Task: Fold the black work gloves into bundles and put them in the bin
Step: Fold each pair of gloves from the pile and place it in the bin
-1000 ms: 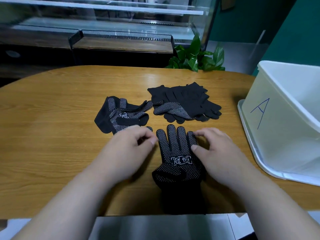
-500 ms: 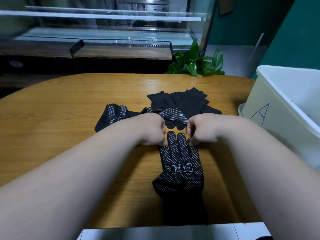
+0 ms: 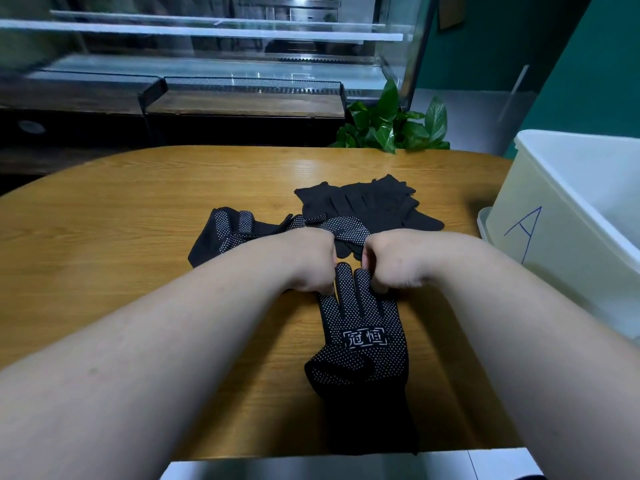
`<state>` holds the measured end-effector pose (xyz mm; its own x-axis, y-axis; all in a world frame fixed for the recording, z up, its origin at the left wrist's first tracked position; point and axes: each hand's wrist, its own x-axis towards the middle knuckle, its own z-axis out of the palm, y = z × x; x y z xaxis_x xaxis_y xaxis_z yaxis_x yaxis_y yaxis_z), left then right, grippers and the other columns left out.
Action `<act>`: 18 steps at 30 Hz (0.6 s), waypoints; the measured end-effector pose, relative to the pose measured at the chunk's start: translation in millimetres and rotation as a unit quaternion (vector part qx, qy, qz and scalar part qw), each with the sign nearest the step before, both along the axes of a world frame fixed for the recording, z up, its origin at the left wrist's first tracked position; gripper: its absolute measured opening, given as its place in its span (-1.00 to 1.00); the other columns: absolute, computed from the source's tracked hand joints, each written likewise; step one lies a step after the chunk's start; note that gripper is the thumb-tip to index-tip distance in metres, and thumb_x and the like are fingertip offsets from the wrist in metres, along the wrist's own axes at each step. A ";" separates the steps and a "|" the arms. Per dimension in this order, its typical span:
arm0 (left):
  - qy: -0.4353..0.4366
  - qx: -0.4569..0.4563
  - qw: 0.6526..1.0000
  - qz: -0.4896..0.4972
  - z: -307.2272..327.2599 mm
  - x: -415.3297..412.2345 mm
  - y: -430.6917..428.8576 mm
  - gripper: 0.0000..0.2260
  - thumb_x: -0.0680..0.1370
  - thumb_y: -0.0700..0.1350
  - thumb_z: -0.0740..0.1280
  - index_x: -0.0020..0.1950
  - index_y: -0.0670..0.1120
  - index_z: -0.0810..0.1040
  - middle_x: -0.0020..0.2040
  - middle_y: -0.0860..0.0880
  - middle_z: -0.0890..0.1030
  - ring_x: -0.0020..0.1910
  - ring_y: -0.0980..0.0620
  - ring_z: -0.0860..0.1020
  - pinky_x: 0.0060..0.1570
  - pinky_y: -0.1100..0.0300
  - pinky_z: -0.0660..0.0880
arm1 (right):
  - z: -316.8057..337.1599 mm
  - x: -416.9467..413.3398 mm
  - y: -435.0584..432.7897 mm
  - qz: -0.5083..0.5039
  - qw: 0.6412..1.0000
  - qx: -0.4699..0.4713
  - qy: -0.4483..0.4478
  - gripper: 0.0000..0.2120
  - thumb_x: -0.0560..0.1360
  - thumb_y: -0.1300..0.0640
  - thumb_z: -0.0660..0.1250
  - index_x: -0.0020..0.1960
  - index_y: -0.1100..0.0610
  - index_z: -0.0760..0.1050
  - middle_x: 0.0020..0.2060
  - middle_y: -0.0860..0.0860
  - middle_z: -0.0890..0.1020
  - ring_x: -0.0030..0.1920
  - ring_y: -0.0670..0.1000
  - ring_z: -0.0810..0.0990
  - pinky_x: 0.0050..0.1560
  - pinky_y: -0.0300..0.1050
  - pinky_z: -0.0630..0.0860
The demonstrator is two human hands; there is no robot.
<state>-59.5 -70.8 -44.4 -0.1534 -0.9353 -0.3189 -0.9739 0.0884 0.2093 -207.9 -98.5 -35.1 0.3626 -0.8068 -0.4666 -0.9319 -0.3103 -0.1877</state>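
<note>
**Gripping the dotted glove (image 3: 360, 341) at its finger ends, two bare hands side by side**

A wooden table (image 3: 138, 220) with a rounded far edge fills most of the view. Behind it stands a long glass display case (image 3: 207, 64) with dark shelving under it. At the right edge of the table sits a white bin (image 3: 554, 244), tall and open-topped, with a blue letter A drawn on its near wall. A green plant (image 3: 391, 126) shows just past the table's far edge.

Two forearms reach in from the bottom corners and meet at the middle of the table. Past the hands lies a pile of black gloves (image 3: 367, 206), and to its left a second glove (image 3: 221, 233), crumpled, white dots up.

The dotted glove lies flat between the forearms — palm up, cuff at the table's near edge, fingers pointing away, a white printed label across the palm. The left hand (image 3: 308, 261) and the right hand (image 3: 394, 261) are close together, almost touching, both with fingers curled down and clamped on the glove's finger ends. The glove is well apart from the bin.
</note>
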 end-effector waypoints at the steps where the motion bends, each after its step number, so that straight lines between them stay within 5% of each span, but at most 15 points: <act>1: 0.002 0.000 1.000 0.002 -0.6 -0.5 -0.4 -0.68 0.45 -0.07 0.48 0.14 -0.18 0.62 0.07 -0.15 0.67 0.09 -0.12 0.60 0.05 0.03 0.57 | -1.4 0.4 0.2 0.003 1.000 -0.004 0.003 -0.68 0.40 0.24 0.35 0.14 0.24 0.61 0.00 0.21 0.69 -0.20 0.07 0.52 -0.24 -0.12 0.45; 8: -0.005 0.021 1.000 -0.004 3.1 -4.2 -3.8 -0.63 0.45 -0.06 0.47 0.22 -0.14 0.59 0.12 -0.13 0.64 0.10 -0.11 0.58 0.12 0.03 0.56 | 1.2 0.3 4.2 0.036 0.999 -0.033 0.010 -0.75 0.43 0.18 0.36 0.11 0.14 0.51 -0.12 0.10 0.63 -0.18 0.07 0.57 -0.26 -0.10 0.45; 13: 0.007 0.060 0.998 0.014 4.7 -10.0 -8.2 -0.72 0.50 -0.10 0.44 0.18 -0.16 0.61 -0.05 -0.13 0.72 -0.21 -0.07 0.63 -0.06 0.10 0.60 | 3.4 0.3 3.4 0.024 0.999 -0.033 -0.007 -0.71 0.45 0.16 0.33 0.15 0.18 0.56 -0.05 0.14 0.67 -0.05 0.14 0.63 -0.16 -0.02 0.55; 18: 0.104 0.082 0.988 0.081 0.4 -9.5 -15.7 -0.76 0.46 -0.16 0.50 0.09 -0.16 0.61 0.02 -0.19 0.68 -0.05 -0.17 0.69 -0.09 -0.06 0.67 | -0.2 2.5 -2.1 0.017 1.000 -0.022 -0.008 -0.78 0.45 0.06 0.38 0.04 0.13 0.60 -0.06 0.09 0.68 0.00 0.12 0.62 0.01 0.01 0.55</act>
